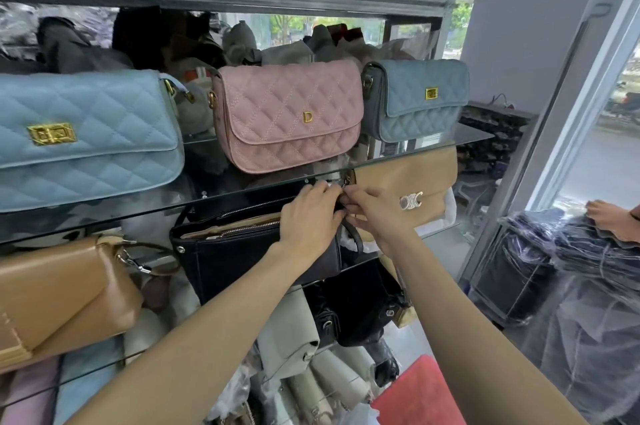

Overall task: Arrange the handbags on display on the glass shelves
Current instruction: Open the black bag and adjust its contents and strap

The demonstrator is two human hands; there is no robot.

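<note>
A handbag shop: quilted handbags (289, 116) lined on glass shelves (415, 154) beside a street window (609, 147).

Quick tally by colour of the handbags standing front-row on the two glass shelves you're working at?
Light blue: 1
Pink: 1
Grey-blue: 1
Tan: 2
Black: 1, with both hands at its right end
Total: 6
Wrapped bags behind not counted.

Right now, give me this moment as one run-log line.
stage: adjusting black handbag on glass shelf | left hand: holds bag's top right end | right hand: pinches the strap end there | neighbour: tan handbag to the right
</note>
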